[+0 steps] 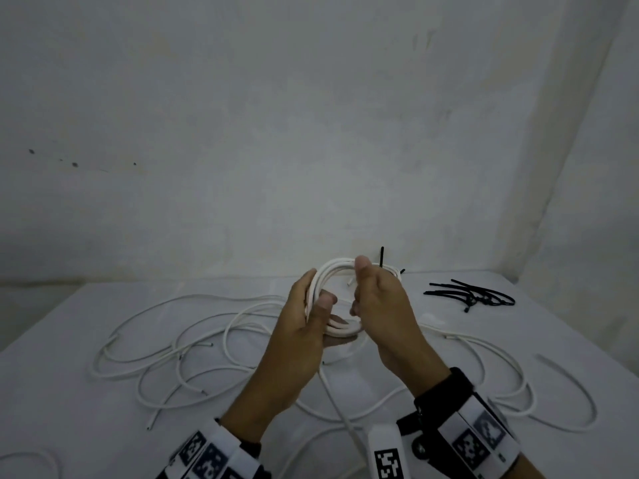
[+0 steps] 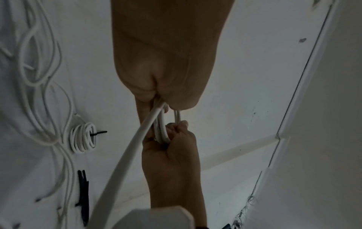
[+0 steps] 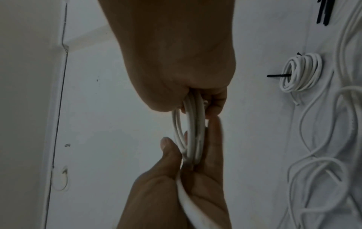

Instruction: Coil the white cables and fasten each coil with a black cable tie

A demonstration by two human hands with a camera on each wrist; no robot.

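Both hands hold a small coil of white cable (image 1: 337, 269) upright above the table. My left hand (image 1: 316, 300) grips its left and lower side, thumb inside the loop. My right hand (image 1: 359, 288) pinches its right side, thumb on top. The left wrist view shows the coil (image 2: 161, 130) between both hands, with its free tail (image 2: 127, 155) trailing toward the camera. The right wrist view shows the coil (image 3: 191, 131) edge-on. A finished coil (image 2: 83, 137) with a black tie (image 2: 99, 133) through it lies behind. Loose black cable ties (image 1: 473, 295) lie to the right.
Several loose white cables (image 1: 179, 354) sprawl over the white table (image 1: 69, 392), left and right of my hands. More cable loops (image 1: 567, 392) lie at the right front. A grey wall (image 1: 311, 133) stands close behind the table's far edge.
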